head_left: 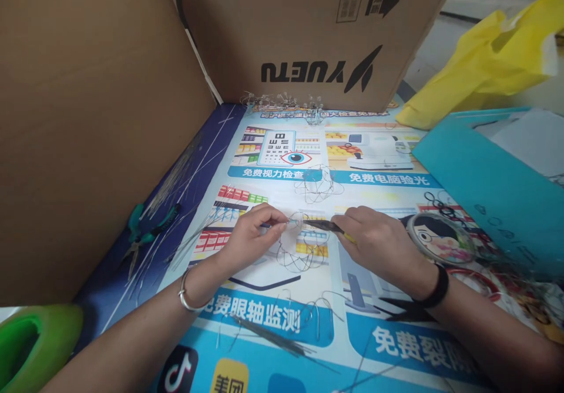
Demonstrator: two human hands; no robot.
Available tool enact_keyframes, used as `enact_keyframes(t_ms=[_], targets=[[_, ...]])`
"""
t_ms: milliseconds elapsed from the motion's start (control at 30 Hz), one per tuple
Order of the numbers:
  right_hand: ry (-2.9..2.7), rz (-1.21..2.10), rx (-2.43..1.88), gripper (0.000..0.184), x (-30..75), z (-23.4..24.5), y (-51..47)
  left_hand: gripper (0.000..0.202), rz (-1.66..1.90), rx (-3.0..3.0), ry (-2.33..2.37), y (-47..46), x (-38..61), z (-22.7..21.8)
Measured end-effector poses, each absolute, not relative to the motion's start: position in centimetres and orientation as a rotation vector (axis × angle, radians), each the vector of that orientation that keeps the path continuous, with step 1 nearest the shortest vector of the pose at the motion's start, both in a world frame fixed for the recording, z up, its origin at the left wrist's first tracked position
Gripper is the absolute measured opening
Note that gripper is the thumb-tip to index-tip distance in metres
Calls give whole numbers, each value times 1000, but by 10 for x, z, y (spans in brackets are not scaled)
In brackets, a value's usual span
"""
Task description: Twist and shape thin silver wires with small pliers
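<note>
My left hand (252, 235) is closed, pinching a bent wire piece (304, 259) whose thin loops hang below the fingertips. My right hand (379, 241) is wrapped round a pair of pliers (325, 225) with dark jaws and a bit of yellow on the handle. The jaws point left and meet the wire close to my left fingertips; whether they are clamped on it I cannot tell. Just beyond my hands lies another looped wire piece (321, 186) on the printed poster. Nearer to me is a bundle of cut wires (275, 335).
Cardboard walls (97, 117) stand left and behind. Teal-handled pliers (145, 229) and loose straight wires (170, 175) lie at left, near a green tape roll (57, 334). A small wire heap (282, 100) sits at the back. On the right are a turquoise box (480, 187) and a yellow bag (471, 70).
</note>
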State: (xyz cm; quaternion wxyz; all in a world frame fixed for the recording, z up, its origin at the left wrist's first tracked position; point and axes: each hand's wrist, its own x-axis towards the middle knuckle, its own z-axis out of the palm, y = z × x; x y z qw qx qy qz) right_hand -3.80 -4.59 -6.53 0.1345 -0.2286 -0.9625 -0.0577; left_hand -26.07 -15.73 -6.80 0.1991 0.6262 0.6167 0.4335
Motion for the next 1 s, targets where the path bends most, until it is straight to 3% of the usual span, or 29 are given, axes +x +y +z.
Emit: enact_keyframes(t_ms=[1000], targets=[[-2776, -211, -701, 12, -42, -65, -51, 12, 1198, 1868, 1819, -155, -254, -72]])
